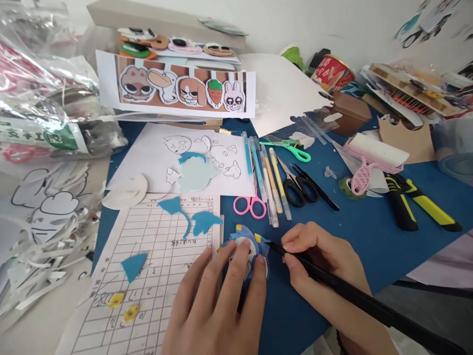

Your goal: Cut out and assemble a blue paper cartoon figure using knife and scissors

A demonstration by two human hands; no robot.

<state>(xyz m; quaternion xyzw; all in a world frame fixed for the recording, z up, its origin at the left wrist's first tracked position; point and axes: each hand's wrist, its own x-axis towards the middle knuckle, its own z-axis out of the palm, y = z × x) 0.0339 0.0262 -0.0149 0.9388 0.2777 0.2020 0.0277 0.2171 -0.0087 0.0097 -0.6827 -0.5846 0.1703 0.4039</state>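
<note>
My left hand lies with its fingers spread, pressing down on a small blue character cut-out with yellow patches and a white face. Part of the cut-out is hidden under my fingers. My right hand is closed around a long black pen-like tool, whose thin tip meets or nearly meets the cut-out's upper right edge. Left of my hands, on a lined paper form, lie blue pieces, a blue triangle and small yellow pieces.
Behind my hands are pink scissors, black scissors, black tweezers and several pens. Pliers and a pink roller lie right. A drawing sheet and a character picture strip stand farther back; paper scraps crowd the left.
</note>
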